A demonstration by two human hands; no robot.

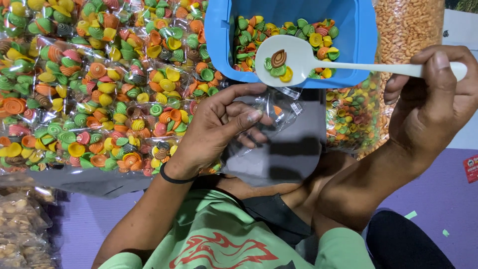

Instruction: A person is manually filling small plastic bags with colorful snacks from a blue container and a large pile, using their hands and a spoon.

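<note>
My right hand [430, 107] grips the handle of a white spoon [298, 59] that carries several coloured spiral crackers, held over the front rim of a blue plastic tub [363, 30] filled with the same crackers. In my left hand [216, 127] I hold a small clear plastic bag [279, 110], pinched at its mouth just below the tub. The bag looks almost empty, with one orange piece inside.
Many sealed clear bags of green, orange, yellow and pink spiral crackers [99, 84] cover the left side. A large clear sack of orange pellets [408, 25] stands at the right, with another bag of mixed crackers [351, 114] below it. Bags of pale snacks [20, 224] lie at the lower left on a purple mat [438, 199].
</note>
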